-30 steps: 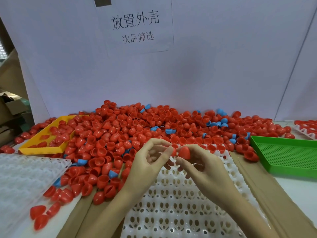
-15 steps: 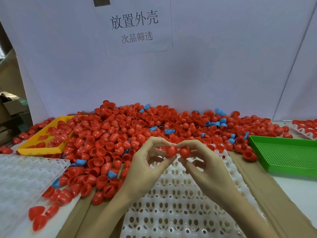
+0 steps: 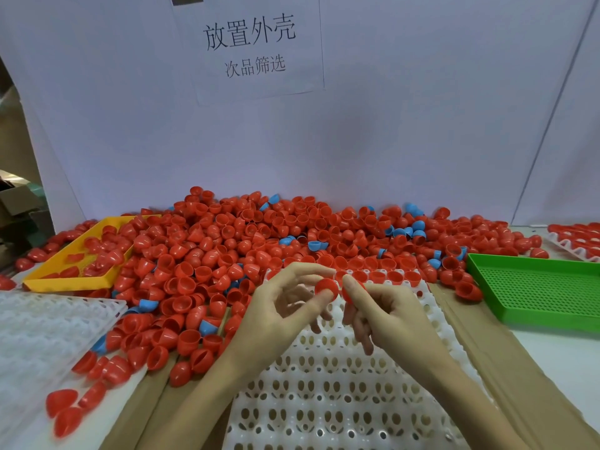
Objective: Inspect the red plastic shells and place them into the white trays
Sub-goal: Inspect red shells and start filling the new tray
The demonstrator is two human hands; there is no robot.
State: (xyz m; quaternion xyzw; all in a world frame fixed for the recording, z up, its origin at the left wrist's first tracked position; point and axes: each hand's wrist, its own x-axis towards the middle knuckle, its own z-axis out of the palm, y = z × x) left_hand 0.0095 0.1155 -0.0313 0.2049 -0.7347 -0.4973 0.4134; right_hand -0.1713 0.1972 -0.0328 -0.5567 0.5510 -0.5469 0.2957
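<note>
L hand [image 3: 285, 306] pinches a red shell [image 3: 325, 288] btwn thumb & forefinger, other fingers loose; R hand [image 3: 386, 310] pinches a second shell [image 3: 348, 292] (mostly hidden). Both raised over white tray [image 3: 324, 401], prob. for inspection.

Yellow tray [image 3: 48, 278] left, green tray [image 3: 539, 287] right, paper sign [image 3: 250, 47] behind

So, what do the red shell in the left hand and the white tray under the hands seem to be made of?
The red shell pinched by the left hand looks like thin, smooth, glossy plastic: it shows soft highlights. The white tray seems to be moulded plastic with a duller, slightly translucent finish and regular punched holes. The exact kind of plastic cannot be told.
</note>
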